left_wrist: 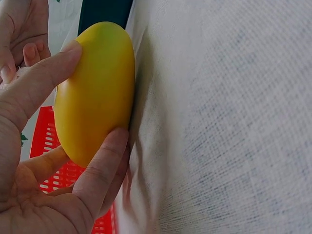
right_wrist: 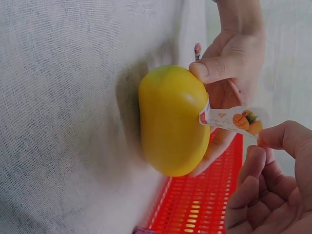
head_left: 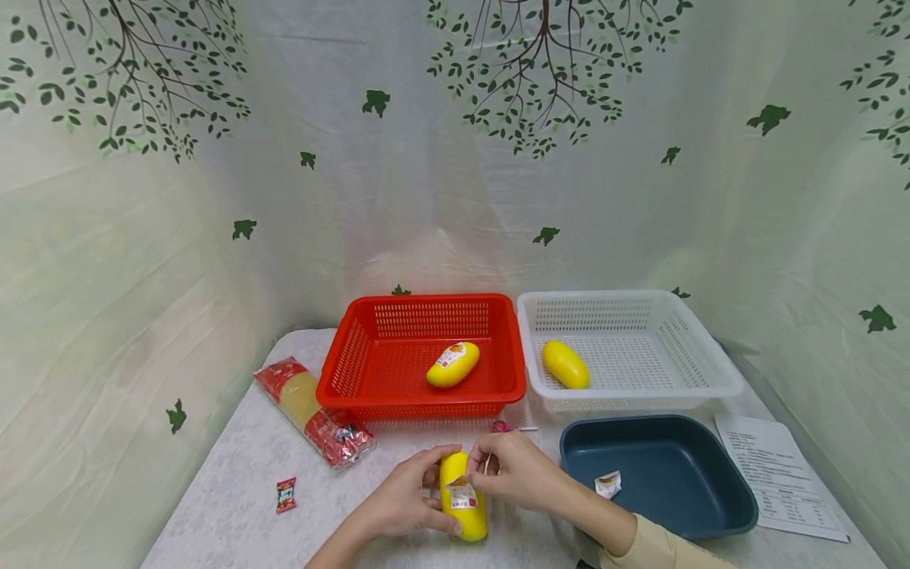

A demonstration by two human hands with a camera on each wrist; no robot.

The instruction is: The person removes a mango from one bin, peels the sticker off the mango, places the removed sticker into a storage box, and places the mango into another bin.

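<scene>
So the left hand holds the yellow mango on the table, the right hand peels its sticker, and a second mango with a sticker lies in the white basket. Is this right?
Not quite. The mango with a sticker lies in the red basket, as the head view shows; the mango in the white basket shows no sticker. The rest holds: the left hand holds the yellow mango and the right hand peels its sticker.

Print on the paper sheet (head_left: 778,476) and the mango's sticker (right_wrist: 233,120) is too small to read.
</scene>
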